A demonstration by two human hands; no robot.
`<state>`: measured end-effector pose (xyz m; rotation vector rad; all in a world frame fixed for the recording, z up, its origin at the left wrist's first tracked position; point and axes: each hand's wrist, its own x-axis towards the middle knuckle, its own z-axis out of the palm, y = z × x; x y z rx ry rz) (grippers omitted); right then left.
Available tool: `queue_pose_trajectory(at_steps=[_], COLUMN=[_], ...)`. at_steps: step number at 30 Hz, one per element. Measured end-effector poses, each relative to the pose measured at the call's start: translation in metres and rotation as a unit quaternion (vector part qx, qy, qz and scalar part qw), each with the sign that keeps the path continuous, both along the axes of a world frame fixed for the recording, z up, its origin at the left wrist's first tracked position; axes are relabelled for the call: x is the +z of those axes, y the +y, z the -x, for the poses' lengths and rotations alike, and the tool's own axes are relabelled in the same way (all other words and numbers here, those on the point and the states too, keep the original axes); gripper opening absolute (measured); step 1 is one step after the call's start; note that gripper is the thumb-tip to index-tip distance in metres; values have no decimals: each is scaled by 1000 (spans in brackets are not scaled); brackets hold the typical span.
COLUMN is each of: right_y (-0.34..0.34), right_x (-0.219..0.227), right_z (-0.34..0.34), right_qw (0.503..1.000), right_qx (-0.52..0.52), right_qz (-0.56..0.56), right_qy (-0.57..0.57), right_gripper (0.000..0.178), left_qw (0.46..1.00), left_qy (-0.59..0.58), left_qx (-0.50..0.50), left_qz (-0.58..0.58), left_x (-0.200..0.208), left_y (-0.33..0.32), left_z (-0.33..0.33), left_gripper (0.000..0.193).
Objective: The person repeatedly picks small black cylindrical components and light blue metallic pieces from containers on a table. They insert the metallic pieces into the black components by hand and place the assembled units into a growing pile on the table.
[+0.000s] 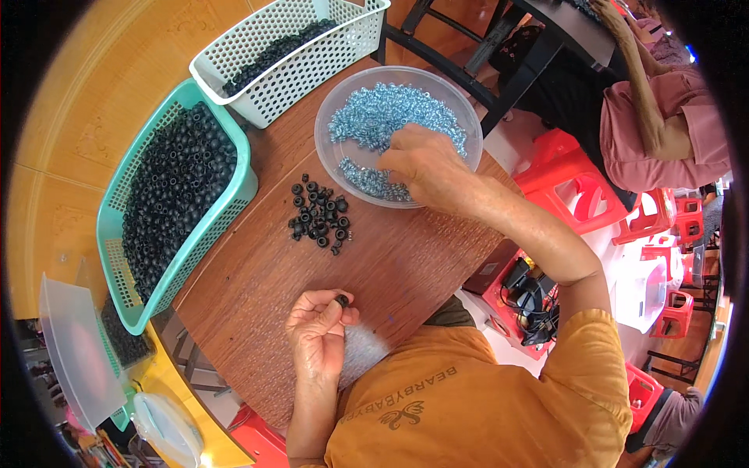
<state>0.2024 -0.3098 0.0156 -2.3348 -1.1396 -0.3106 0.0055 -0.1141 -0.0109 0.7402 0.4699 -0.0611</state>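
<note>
My left hand (320, 331) is raised over the near part of the brown wooden table (257, 312). Its thumb and fingers pinch a small round black cap (342, 299). My right hand (429, 168) reaches into a clear round plastic bowl (321, 117) of small shiny blue pieces (390, 109). The fingers there are curled down among the pieces, and their tips are hidden, so what they grip cannot be seen. Between the bowl and my left hand lies a loose pile of black caps (318, 214) on the tabletop.
A teal basket (248, 168) full of black caps stands at the left. Behind it is a white perforated basket (257, 105) with black pieces. Red plastic stools (573, 175) and a person in a pink top (663, 117) are at the right. Black cables (530, 300) lie beside the table.
</note>
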Motion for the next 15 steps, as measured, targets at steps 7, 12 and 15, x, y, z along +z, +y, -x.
queue_pose_trajectory(at_steps=[7, 12, 15], right_y=[11, 14, 17], right_x=[-10, -8, -7], right_z=[-13, -13, -10], right_qw=[998, 998, 998], right_qx=[37, 31, 9], right_qz=[51, 43, 54], right_qy=[4, 21, 24], right_gripper=[20, 11, 6], left_qw=[999, 999, 999], left_qy=[-2, -1, 5], left_qx=[20, 30, 30], left_qz=[26, 18, 20], left_x=[-2, 1, 1], left_y=[-1, -3, -2], left_z=[-1, -2, -2], left_gripper=[9, 8, 8])
